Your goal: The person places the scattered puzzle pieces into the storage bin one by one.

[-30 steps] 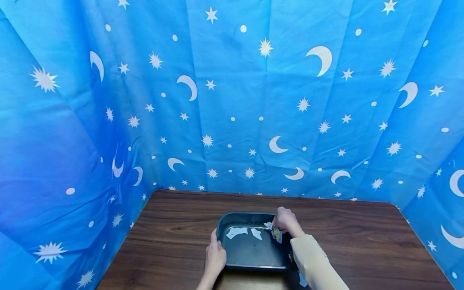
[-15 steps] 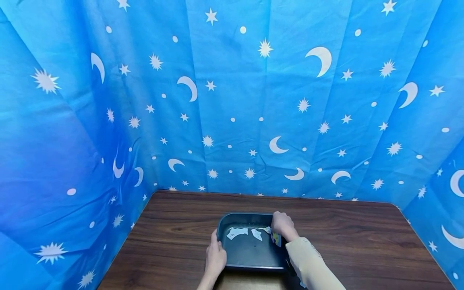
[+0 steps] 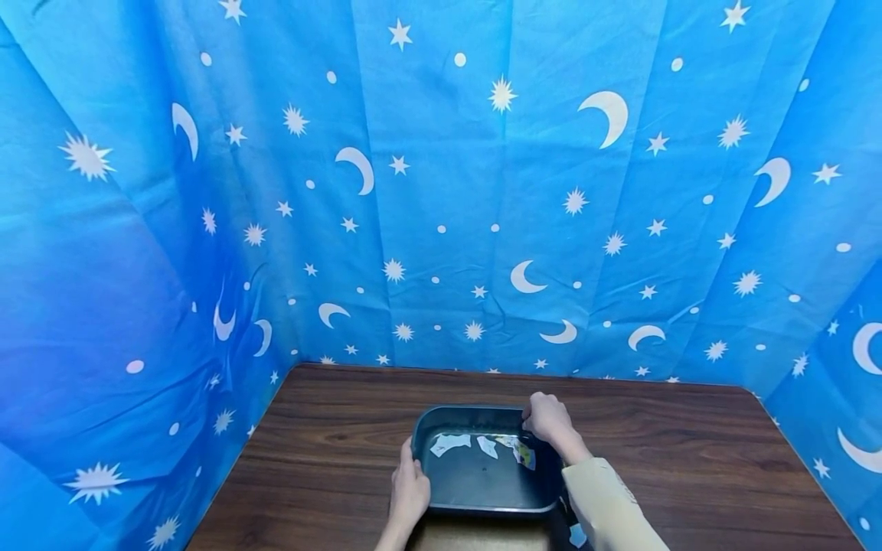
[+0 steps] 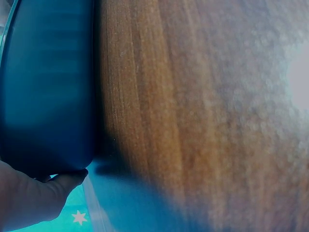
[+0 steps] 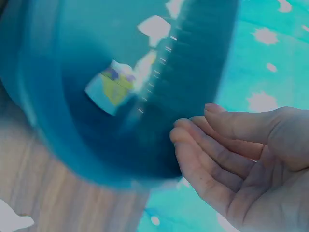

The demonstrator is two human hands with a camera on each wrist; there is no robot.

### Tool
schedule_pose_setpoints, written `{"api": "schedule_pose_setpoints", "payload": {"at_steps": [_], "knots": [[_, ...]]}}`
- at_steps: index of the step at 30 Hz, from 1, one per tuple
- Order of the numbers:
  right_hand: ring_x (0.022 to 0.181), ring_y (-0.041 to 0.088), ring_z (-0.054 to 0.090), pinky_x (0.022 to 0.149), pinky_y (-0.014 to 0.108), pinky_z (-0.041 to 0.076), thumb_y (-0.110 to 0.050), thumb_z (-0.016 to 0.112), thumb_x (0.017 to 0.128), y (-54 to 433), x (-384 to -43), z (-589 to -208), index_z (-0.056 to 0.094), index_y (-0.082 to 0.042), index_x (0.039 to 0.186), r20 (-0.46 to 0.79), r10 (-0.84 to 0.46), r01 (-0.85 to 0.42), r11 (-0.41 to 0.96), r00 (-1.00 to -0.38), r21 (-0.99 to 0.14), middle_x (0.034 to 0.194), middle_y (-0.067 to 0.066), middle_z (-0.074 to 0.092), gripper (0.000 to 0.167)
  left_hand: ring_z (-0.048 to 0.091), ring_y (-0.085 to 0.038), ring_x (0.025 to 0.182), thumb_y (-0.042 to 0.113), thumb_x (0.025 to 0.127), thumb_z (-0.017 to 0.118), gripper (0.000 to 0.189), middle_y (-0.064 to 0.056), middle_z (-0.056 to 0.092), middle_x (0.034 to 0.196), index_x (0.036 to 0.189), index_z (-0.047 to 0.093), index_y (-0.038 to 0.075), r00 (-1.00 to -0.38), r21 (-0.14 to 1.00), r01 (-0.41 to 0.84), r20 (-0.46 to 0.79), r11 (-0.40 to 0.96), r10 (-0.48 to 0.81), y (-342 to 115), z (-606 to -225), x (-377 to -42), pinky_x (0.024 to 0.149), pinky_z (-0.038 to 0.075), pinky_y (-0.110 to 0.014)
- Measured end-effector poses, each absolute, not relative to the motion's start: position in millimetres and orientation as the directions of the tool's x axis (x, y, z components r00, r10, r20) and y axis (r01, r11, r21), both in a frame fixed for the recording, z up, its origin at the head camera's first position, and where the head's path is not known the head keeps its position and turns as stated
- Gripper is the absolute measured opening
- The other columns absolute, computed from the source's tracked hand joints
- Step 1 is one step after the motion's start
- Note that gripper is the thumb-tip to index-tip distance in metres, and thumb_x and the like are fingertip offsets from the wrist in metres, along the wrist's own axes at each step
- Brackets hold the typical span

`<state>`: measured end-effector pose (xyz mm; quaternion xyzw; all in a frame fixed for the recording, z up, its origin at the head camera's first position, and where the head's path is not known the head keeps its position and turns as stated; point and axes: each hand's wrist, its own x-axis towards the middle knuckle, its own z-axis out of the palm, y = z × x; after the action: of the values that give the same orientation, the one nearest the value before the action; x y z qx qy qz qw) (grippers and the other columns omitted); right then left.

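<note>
Blue-green tray point(image 3: 482, 486): left hand point(image 3: 409, 488) grips its end; paper pieces point(image 3: 449, 443) inside lie left of the loosely curved right hand point(image 3: 549, 419)

Bench point(image 3: 331, 459): dark brown wood grain with rounded far corners; the surface looks paler and shinier on the near side of the tray
Tray point(image 3: 489, 486): dark blue-green, round-cornered, resting on the bench
Loose piece point(image 3: 577, 536): pale blue, on the bench just off the tray's near right corner
</note>
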<state>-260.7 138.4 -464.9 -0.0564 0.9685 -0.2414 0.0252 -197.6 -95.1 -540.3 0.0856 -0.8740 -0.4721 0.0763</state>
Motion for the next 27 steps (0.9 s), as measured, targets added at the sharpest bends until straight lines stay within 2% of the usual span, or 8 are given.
{"api": "schedule_pose_setpoints", "payload": {"at_steps": [6,12,15,20,24,27], "knots": [[0.063,0.017,0.060,0.059,0.033,0.050,0.002,0.066,0.079,169.2,-250.0,-452.1,0.069,0.002,0.084,-0.013,-0.064,-0.040,0.754,-0.998,-0.656,0.072,0.006,0.065,0.006,0.046,-0.046,0.114,-0.005,0.093,0.036,0.040,-0.032,0.049,0.125,0.132,0.037,-0.005,-0.972,0.835,-0.082,0.052,0.545,-0.227,-95.1,-540.1,-197.4,0.092,0.038,-0.056],[0.062,0.023,0.060,0.054,0.030,0.048,-0.001,0.061,0.085,201.8,-239.2,-455.1,0.067,0.006,0.090,-0.075,0.036,0.080,0.645,-0.997,-0.760,0.072,0.011,0.064,0.010,0.047,-0.047,0.113,-0.005,0.092,0.036,0.040,-0.033,0.049,0.123,0.132,0.037,-0.005,-0.969,0.837,-0.077,0.065,0.541,-0.238,-96.6,-541.4,-199.5,0.092,0.038,-0.057],[0.061,0.021,0.059,0.055,0.031,0.046,-0.003,0.063,0.084,214.8,-232.1,-461.6,0.068,0.004,0.089,-0.096,0.076,0.122,0.666,-0.992,-0.735,0.069,0.008,0.064,0.010,0.046,-0.047,0.114,-0.004,0.093,0.035,0.040,-0.033,0.048,0.124,0.132,0.037,-0.005,-0.970,0.839,-0.080,0.059,0.538,-0.236,-97.4,-541.7,-201.5,0.093,0.037,-0.057],[0.057,0.015,0.053,0.058,0.035,0.042,-0.008,0.068,0.080,225.1,-218.7,-479.7,0.067,-0.003,0.076,-0.109,0.131,0.171,0.757,-0.985,-0.630,0.059,0.000,0.057,0.006,0.043,-0.046,0.117,-0.004,0.094,0.034,0.039,-0.032,0.046,0.127,0.132,0.036,-0.004,-0.968,0.842,-0.099,0.043,0.531,-0.248,-97.4,-541.1,-203.0,0.095,0.035,-0.058],[0.054,0.016,0.046,0.052,0.032,0.037,-0.013,0.072,0.077,224.2,-208.6,-494.5,0.056,-0.009,0.062,-0.107,0.174,0.205,0.818,-0.979,-0.537,0.056,-0.003,0.047,0.022,0.041,-0.046,0.119,-0.004,0.093,0.033,0.039,-0.032,0.045,0.128,0.132,0.036,-0.005,-0.969,0.845,-0.105,0.032,0.524,-0.246,-96.0,-541.3,-202.9,0.096,0.033,-0.058],[0.056,0.018,0.046,0.050,0.032,0.037,-0.017,0.076,0.073,220.3,-202.3,-501.8,0.055,-0.009,0.062,-0.158,0.192,0.245,0.847,-0.969,-0.473,0.059,-0.001,0.049,0.025,0.042,-0.046,0.119,-0.005,0.093,0.033,0.039,-0.032,0.045,0.128,0.132,0.036,-0.005,-0.969,0.846,-0.108,0.028,0.523,-0.245,-95.2,-541.7,-202.4,0.096,0.034,-0.058]]}}
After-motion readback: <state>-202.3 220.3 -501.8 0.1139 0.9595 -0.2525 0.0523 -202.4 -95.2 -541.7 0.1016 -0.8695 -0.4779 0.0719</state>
